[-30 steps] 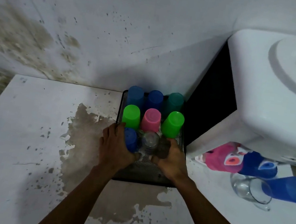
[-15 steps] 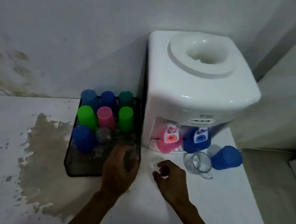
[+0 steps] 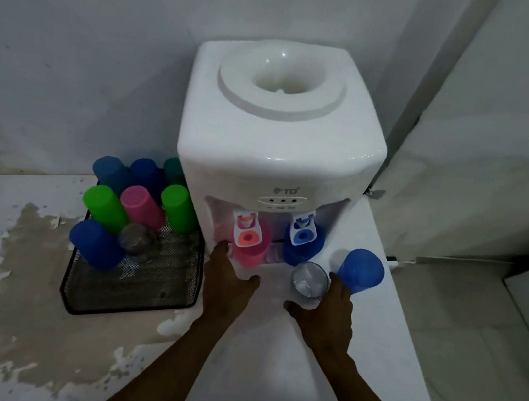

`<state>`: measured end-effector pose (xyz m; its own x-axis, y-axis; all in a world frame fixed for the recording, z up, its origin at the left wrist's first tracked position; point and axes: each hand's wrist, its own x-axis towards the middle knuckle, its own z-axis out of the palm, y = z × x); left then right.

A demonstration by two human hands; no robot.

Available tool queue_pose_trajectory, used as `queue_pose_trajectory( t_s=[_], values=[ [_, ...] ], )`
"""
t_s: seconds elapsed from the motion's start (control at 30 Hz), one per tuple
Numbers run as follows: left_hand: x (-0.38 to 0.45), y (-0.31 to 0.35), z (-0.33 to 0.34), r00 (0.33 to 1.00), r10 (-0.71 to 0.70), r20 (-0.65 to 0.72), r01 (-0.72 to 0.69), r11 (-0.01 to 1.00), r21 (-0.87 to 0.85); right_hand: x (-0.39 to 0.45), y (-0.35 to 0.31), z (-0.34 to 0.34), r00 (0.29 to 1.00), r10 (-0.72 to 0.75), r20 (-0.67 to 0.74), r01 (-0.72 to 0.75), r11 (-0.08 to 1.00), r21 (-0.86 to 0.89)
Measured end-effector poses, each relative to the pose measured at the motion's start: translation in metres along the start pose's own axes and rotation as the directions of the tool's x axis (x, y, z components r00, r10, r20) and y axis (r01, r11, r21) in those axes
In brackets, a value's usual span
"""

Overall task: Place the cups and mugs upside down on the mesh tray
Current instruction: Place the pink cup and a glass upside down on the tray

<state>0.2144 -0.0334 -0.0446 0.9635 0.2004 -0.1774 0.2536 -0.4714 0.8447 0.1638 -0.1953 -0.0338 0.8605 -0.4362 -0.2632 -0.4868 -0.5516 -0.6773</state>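
The black mesh tray (image 3: pixel 126 286) sits left of the dispenser and holds several coloured cups upside down, plus a clear glass (image 3: pixel 135 237). A pink cup (image 3: pixel 249 249) stands under the red tap and a blue cup (image 3: pixel 300 250) under the blue tap. In front of them is a clear glass mug (image 3: pixel 309 281), with another blue cup (image 3: pixel 360 271) to its right. My left hand (image 3: pixel 227 280) is spread, its fingertips at the pink cup's left side. My right hand (image 3: pixel 328 316) curls around the near side of the glass mug, thumb on its left and fingers on its right.
A white water dispenser (image 3: pixel 279 140) stands against the wall right of the tray. The white counter (image 3: pixel 265 372) has a large brown patch of peeled surface (image 3: pixel 25 319) to the left. The counter's right edge drops off just past the blue cup.
Both hands left the tray and moved right. The left went to the pink cup, the right reached the glass mug and curled around it. The view swung right onto the dispenser.
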Motion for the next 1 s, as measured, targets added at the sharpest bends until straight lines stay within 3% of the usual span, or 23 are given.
queue_pose_trajectory(
  t_s=[0.17,0.37,0.6,0.8,1.0],
  values=[
    [0.022,0.011,0.014,0.999,-0.021,-0.04,0.017,0.995,-0.103,0.02,0.003,0.004,0.996,0.024,0.088,-0.027,0.999,0.041],
    [0.027,0.011,0.023,0.997,-0.008,-0.083,-0.004,0.989,-0.145,0.029,0.006,0.002,0.995,0.025,0.094,-0.035,0.993,0.109],
    [0.002,0.005,0.004,1.0,-0.018,-0.025,0.013,0.981,-0.193,0.011,0.005,0.006,0.997,0.061,0.05,-0.066,0.991,0.113],
    [-0.023,-0.033,-0.031,0.994,-0.113,0.003,0.112,0.991,-0.076,-0.018,-0.006,0.018,0.994,0.034,0.107,-0.046,0.993,0.113],
    [-0.004,-0.05,-0.087,0.963,-0.268,-0.017,0.265,0.959,-0.103,-0.032,-0.035,0.044,0.974,-0.007,0.224,-0.016,0.995,0.1]
  ],
)
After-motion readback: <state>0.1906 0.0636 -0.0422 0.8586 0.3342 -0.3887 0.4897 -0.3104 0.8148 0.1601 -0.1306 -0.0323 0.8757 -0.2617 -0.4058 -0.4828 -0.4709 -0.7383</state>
